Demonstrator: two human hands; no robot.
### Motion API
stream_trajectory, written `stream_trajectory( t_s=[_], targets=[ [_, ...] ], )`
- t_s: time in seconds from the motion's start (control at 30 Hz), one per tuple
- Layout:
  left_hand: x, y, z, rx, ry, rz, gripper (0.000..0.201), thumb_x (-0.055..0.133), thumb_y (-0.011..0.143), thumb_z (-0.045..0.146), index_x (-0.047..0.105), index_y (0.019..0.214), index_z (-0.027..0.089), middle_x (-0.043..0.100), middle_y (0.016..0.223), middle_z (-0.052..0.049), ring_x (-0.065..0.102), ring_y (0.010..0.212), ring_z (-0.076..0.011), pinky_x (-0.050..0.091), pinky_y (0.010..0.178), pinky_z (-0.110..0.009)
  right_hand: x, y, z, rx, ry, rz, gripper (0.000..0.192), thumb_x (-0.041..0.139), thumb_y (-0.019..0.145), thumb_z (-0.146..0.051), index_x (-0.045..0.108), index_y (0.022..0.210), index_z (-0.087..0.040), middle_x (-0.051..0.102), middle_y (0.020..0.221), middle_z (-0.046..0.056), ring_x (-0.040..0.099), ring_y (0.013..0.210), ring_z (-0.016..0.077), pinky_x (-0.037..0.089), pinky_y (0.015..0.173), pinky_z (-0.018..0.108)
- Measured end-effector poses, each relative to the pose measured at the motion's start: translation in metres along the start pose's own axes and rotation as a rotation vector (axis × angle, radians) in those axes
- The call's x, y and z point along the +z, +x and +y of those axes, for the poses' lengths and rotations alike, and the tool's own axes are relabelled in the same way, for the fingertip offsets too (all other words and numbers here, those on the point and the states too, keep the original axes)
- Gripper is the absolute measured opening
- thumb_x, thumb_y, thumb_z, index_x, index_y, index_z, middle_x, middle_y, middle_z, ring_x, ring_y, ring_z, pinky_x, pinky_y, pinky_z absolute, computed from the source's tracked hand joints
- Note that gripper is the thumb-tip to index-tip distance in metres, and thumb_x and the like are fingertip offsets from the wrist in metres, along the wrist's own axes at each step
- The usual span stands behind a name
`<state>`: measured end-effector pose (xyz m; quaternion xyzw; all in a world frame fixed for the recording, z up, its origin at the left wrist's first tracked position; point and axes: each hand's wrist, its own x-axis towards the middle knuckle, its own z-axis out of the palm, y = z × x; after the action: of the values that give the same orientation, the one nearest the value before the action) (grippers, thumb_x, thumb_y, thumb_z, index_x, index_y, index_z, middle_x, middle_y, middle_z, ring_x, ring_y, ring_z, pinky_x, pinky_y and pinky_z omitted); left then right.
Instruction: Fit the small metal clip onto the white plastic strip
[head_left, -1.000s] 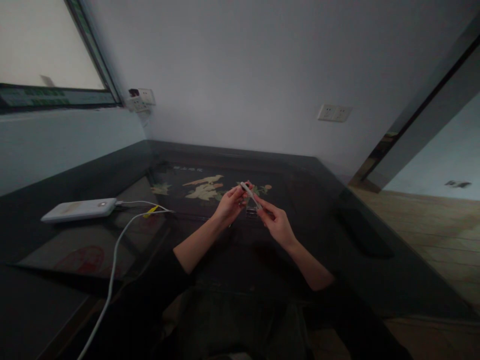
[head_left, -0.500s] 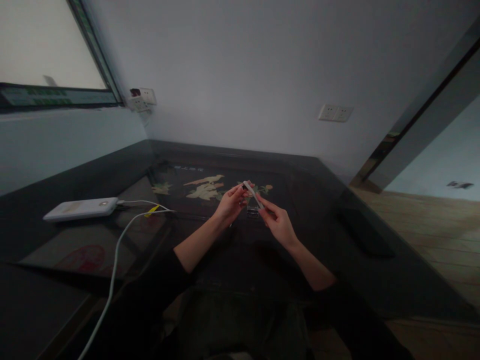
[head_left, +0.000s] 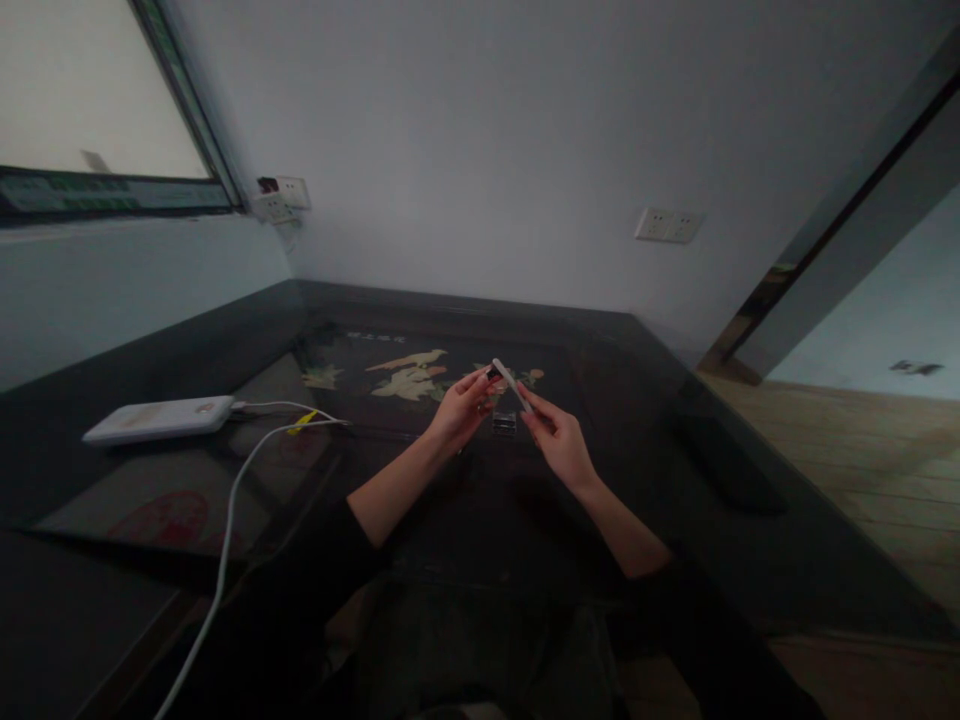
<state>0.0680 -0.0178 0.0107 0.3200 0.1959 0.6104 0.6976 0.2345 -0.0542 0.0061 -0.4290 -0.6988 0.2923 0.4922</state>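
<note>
Above the dark table point(head_left: 465, 520), my two hands come together near the middle of the view. My right hand point(head_left: 559, 440) is closed on a slim, pale grey stick-like piece point(head_left: 511, 382), which slants up and left. The upper end of that piece meets a small dark object point(head_left: 493, 373) pinched in the fingers of my left hand point(head_left: 459, 410). Both are too small to name more closely. On the table between and below my hands lies a small dark holder point(head_left: 504, 424) with several shiny bars across it.
At the left lies a white power bank point(head_left: 161, 419) with a white cable point(head_left: 231, 520) bearing a yellow tag point(head_left: 303, 423). A dark flat object point(head_left: 727, 465) sits at the right. Wall sockets point(head_left: 668, 225) are behind the table. The tabletop carries a bird-and-flower picture point(head_left: 409, 378).
The pale stick and my right hand have shifted very slightly to the right. Both hands keep their grip, and the table things stay where they were.
</note>
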Motion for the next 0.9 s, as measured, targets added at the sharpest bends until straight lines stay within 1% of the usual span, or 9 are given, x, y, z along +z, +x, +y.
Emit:
stream_trajectory(
  t_s=[0.1, 0.2, 0.3, 0.4, 0.5, 0.57, 0.63, 0.77, 0.9],
  targets=[
    [0.0001, -0.0003, 0.0002, 0.001, 0.010, 0.000, 0.033, 0.081, 0.064, 0.022, 0.071, 0.094, 0.012, 0.067, 0.083, -0.003, 0.055, 0.064, -0.0048, 0.041, 0.055, -0.016, -0.0004, 0.0001, -0.0004, 0.009, 0.002, 0.003, 0.048, 0.052, 0.087, -0.030, 0.057, 0.132, -0.016, 0.069, 0.079, 0.008, 0.056, 0.062, 0.0148, 0.042, 0.047, 0.022],
    [-0.0003, 0.0002, 0.0005, 0.008, 0.005, -0.003, 0.033, 0.082, 0.063, 0.024, 0.071, 0.092, 0.012, 0.067, 0.080, -0.002, 0.055, 0.065, -0.0052, 0.041, 0.055, -0.015, 0.0007, -0.0010, -0.0013, 0.035, 0.029, -0.027, 0.050, 0.053, 0.086, -0.031, 0.055, 0.133, -0.015, 0.068, 0.079, 0.007, 0.048, 0.053, 0.0108, 0.037, 0.043, 0.020],
    [-0.0014, 0.0013, 0.0007, 0.011, -0.001, -0.016, 0.032, 0.081, 0.065, 0.025, 0.071, 0.093, 0.013, 0.069, 0.092, -0.005, 0.055, 0.065, -0.0047, 0.041, 0.055, -0.016, 0.0030, -0.0034, -0.0021, 0.063, 0.076, -0.080, 0.050, 0.054, 0.086, -0.034, 0.055, 0.133, -0.016, 0.065, 0.079, 0.005, 0.036, 0.045, 0.0063, 0.031, 0.040, 0.020],
    [-0.0028, 0.0024, 0.0005, 0.005, -0.002, -0.012, 0.032, 0.080, 0.067, 0.027, 0.071, 0.094, 0.013, 0.069, 0.104, -0.008, 0.056, 0.067, -0.0054, 0.042, 0.055, -0.016, 0.0051, -0.0058, -0.0029, 0.065, 0.121, -0.126, 0.050, 0.055, 0.086, -0.036, 0.056, 0.133, -0.018, 0.061, 0.076, 0.002, 0.032, 0.044, 0.0046, 0.029, 0.040, 0.019],
    [-0.0032, 0.0023, 0.0002, 0.004, -0.006, -0.021, 0.033, 0.080, 0.067, 0.030, 0.071, 0.094, 0.014, 0.069, 0.106, -0.009, 0.057, 0.069, -0.0063, 0.042, 0.056, -0.016, 0.0057, -0.0065, -0.0042, 0.053, 0.139, -0.145, 0.050, 0.055, 0.087, -0.036, 0.054, 0.134, -0.020, 0.058, 0.073, 0.001, 0.032, 0.045, 0.0050, 0.028, 0.040, 0.020],
    [-0.0027, 0.0017, 0.0000, 0.006, -0.004, -0.033, 0.031, 0.080, 0.068, 0.029, 0.071, 0.094, 0.014, 0.069, 0.104, -0.008, 0.056, 0.068, -0.0054, 0.042, 0.056, -0.016, 0.0050, -0.0056, -0.0050, 0.049, 0.117, -0.126, 0.050, 0.055, 0.087, -0.035, 0.055, 0.134, -0.019, 0.061, 0.074, 0.002, 0.033, 0.045, 0.0056, 0.029, 0.040, 0.020],
    [-0.0017, 0.0009, 0.0000, 0.009, 0.000, -0.038, 0.029, 0.079, 0.068, 0.028, 0.072, 0.092, 0.014, 0.069, 0.097, -0.007, 0.054, 0.065, -0.0047, 0.041, 0.056, -0.015, 0.0039, -0.0041, -0.0052, 0.046, 0.076, -0.087, 0.048, 0.054, 0.087, -0.034, 0.056, 0.132, -0.018, 0.064, 0.076, 0.004, 0.037, 0.046, 0.0070, 0.032, 0.040, 0.020],
    [0.0002, -0.0001, 0.0008, 0.007, -0.005, -0.022, 0.028, 0.080, 0.067, 0.025, 0.071, 0.091, 0.012, 0.066, 0.079, -0.003, 0.053, 0.063, -0.0051, 0.040, 0.055, -0.015, 0.0028, -0.0016, -0.0030, 0.044, 0.027, -0.018, 0.048, 0.054, 0.086, -0.031, 0.058, 0.131, -0.016, 0.068, 0.085, 0.008, 0.050, 0.056, 0.0117, 0.039, 0.044, 0.021],
    [0.0006, -0.0001, 0.0016, -0.003, -0.006, -0.006, 0.028, 0.080, 0.067, 0.022, 0.070, 0.092, 0.012, 0.066, 0.082, -0.003, 0.054, 0.064, -0.0051, 0.040, 0.055, -0.016, 0.0035, -0.0012, -0.0004, 0.043, 0.027, 0.002, 0.049, 0.053, 0.086, -0.031, 0.057, 0.131, -0.015, 0.069, 0.092, 0.010, 0.052, 0.058, 0.0119, 0.040, 0.044, 0.021]
  ],
)
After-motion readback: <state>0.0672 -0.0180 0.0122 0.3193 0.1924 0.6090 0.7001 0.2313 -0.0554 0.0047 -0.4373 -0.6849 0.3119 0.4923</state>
